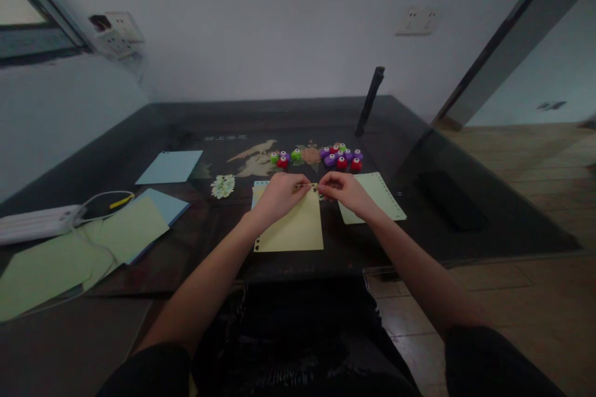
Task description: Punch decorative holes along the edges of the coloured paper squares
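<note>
Yellow paper sheet [292,228] has its top edge pinched by both hands, left hand [278,196] and right hand [345,191].

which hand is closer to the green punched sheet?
Right. The right hand overlaps the green punched sheet's near-left edge; the left hand sits farther left, over the yellow sheet.

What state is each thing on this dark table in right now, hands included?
Left hand: pinching the far edge of the yellow sheet.
Right hand: pinching the same edge.
Yellow sheet: flat, holes punched along edges.
Green sheet: flat, right edge punched.
Punches: clustered, untouched.
Blue sheet: flat, apart.
Paper cutouts: piled.
</note>
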Demonstrator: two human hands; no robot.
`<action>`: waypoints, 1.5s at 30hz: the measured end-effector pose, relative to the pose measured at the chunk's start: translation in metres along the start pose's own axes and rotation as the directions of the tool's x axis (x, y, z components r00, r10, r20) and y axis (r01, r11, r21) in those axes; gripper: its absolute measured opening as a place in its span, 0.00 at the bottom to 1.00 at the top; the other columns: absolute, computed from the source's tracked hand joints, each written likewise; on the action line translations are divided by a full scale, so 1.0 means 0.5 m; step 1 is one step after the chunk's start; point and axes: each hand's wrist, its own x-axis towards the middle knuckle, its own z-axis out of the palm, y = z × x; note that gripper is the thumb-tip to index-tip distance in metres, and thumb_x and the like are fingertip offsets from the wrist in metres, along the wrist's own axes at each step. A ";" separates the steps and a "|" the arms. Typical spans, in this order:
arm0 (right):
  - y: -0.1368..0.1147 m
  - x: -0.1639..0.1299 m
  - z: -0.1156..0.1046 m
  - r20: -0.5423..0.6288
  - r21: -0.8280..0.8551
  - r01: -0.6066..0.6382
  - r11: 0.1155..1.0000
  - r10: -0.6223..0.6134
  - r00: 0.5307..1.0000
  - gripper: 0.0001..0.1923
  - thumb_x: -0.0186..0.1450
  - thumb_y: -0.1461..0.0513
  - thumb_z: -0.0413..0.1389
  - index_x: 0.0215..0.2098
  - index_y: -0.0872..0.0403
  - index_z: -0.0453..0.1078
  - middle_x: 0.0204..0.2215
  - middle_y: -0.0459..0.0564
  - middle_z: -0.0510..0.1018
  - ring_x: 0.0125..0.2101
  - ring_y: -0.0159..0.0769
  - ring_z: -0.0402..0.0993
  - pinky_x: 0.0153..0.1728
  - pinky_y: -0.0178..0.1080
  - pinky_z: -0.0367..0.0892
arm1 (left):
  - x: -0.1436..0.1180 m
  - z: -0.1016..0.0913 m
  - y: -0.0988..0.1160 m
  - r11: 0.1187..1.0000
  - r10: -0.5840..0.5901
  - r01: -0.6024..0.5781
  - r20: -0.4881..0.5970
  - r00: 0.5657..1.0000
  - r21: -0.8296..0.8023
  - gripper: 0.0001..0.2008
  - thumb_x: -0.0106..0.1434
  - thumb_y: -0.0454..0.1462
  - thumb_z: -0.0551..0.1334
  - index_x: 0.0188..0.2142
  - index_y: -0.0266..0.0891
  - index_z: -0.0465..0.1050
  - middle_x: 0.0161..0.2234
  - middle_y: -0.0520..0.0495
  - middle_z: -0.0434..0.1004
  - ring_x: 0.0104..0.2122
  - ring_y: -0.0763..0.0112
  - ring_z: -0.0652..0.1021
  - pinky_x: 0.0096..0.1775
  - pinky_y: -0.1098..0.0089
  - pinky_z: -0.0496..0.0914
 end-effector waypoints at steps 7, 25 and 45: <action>-0.003 -0.005 0.005 0.037 0.070 -0.040 0.997 0.037 0.999 0.12 0.55 0.55 0.60 0.28 0.56 0.68 0.22 0.44 0.71 0.22 0.29 0.67 0.26 0.35 0.64 | -0.001 -0.003 0.007 1.000 0.009 -0.009 0.022 1.000 0.008 0.09 0.63 0.37 0.56 0.34 0.38 0.76 0.30 0.47 0.79 0.31 0.68 0.76 0.36 0.69 0.65; -0.002 -0.006 0.003 0.065 0.071 -0.052 0.996 0.048 0.997 0.08 0.55 0.58 0.60 0.28 0.56 0.69 0.21 0.44 0.72 0.22 0.29 0.67 0.26 0.35 0.63 | -0.002 -0.002 0.012 1.000 0.009 -0.009 0.041 0.999 0.007 0.09 0.63 0.37 0.56 0.36 0.39 0.76 0.33 0.47 0.80 0.33 0.67 0.76 0.38 0.69 0.66; 0.015 -0.011 0.019 0.116 0.400 -0.194 0.896 0.160 0.980 0.12 0.54 0.55 0.61 0.28 0.55 0.68 0.21 0.43 0.71 0.22 0.28 0.67 0.25 0.33 0.62 | -0.007 -0.012 0.040 0.998 -0.042 0.033 -0.195 0.980 -0.053 0.05 0.61 0.37 0.58 0.33 0.38 0.72 0.32 0.48 0.75 0.34 0.70 0.74 0.38 0.69 0.65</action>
